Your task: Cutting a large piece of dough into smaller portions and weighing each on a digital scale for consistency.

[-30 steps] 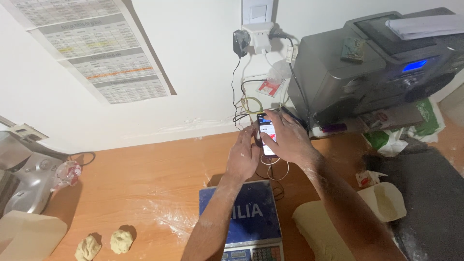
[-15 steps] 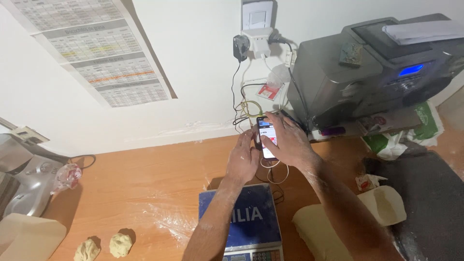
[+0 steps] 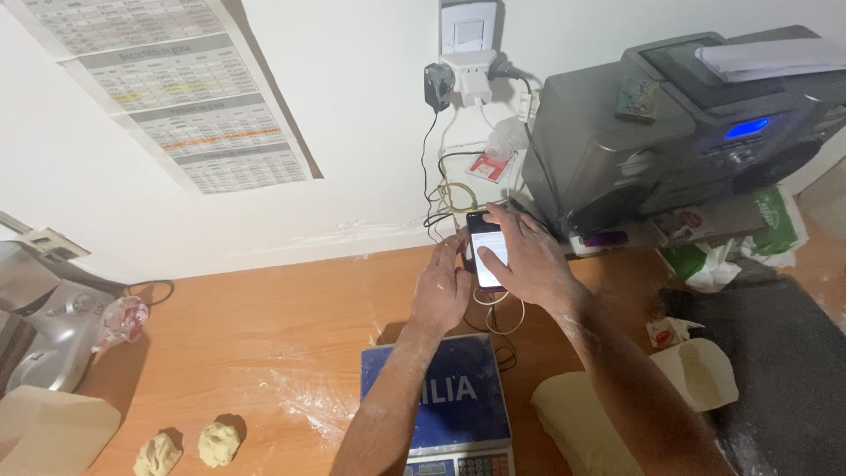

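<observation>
Both your hands are on the slim black smartphone with its lit white screen, at the worktop's back edge below the wall socket: left hand steadies its side, right hand curls over it. Since earlier, little differs; the phone stays there, beyond the blue-topped weighing scale.
</observation>
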